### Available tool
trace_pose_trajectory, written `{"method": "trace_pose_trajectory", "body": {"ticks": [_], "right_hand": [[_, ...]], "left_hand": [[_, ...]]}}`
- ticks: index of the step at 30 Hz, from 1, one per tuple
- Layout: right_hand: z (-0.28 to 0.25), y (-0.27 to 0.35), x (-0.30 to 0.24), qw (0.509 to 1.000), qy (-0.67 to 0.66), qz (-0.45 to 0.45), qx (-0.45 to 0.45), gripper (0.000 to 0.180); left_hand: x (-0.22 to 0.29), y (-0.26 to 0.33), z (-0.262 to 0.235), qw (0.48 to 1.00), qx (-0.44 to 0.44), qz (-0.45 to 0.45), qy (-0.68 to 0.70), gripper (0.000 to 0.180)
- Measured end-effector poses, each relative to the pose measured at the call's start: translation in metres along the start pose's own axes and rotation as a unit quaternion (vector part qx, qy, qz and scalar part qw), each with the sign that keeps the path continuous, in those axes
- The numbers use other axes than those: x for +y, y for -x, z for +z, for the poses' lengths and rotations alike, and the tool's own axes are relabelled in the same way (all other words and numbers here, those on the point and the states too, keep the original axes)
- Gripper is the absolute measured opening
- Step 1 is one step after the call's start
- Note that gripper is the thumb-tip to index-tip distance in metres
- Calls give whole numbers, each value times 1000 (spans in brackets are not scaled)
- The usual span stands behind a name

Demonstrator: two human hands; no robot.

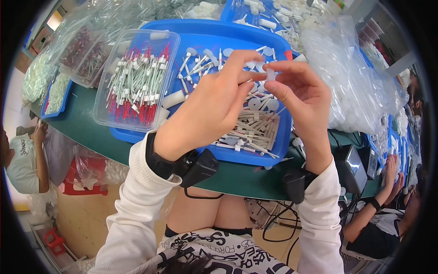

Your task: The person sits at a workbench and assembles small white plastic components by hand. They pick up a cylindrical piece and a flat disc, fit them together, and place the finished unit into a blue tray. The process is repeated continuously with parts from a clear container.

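Both my hands are raised over a blue tray (205, 29), fingertips close together. Between thumb and fingers, my right hand (305, 93) pinches a small translucent white plastic piece (270, 74). My left hand (207, 107) is closed in a pinch beside that piece; what its fingertips hold is too small to make out. Below them in the tray lie many thin white sleeved wire parts (260, 128) and round translucent white discs (254, 104). Left of my left hand, a clear plastic box (101, 112) holds grey-white wires (137, 84) with white connectors and red ends, overlapping the tray's edge.
Large clear bags (346, 77) of white parts rest to the right. A black power adapter (350, 169) with cables stands on the green table (75, 118). Another clear box (86, 59) sits at the left. Other people work at far left and right, a co-worker's hands (392, 176) among them.
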State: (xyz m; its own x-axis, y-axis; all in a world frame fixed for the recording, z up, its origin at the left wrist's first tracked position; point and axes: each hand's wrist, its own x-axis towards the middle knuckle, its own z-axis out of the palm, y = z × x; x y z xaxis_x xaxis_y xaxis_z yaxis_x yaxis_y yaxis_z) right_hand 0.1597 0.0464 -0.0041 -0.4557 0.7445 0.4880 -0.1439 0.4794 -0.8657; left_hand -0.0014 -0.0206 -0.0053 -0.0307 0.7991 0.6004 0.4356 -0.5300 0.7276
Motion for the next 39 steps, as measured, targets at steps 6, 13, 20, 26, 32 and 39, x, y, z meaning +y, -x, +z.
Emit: {"method": "trace_pose_trajectory", "body": {"ticks": [6, 13, 20, 26, 32, 39], "right_hand": [[-2, 1, -1, 998, -26, 50, -15, 23], [-2, 1, 1, 996, -32, 83, 11, 25], [-5, -1, 1, 999, 19, 34, -4, 23], [-7, 1, 4, 995, -28, 88, -40, 20], [-5, 3, 6, 990, -17, 128, -48, 17], [-2, 4, 10, 991, -49, 121, -31, 18]], "left_hand": [[-4, -3, -14, 990, -88, -84, -76, 16], [-10, -4, -8, 994, -11, 28, -104, 14], [-7, -2, -8, 989, 0, 39, -143, 11], [-10, 1, -8, 977, 0, 100, -189, 16], [-11, 2, -6, 961, -16, 142, -238, 17], [-7, 1, -7, 953, -20, 137, -269, 20]]}}
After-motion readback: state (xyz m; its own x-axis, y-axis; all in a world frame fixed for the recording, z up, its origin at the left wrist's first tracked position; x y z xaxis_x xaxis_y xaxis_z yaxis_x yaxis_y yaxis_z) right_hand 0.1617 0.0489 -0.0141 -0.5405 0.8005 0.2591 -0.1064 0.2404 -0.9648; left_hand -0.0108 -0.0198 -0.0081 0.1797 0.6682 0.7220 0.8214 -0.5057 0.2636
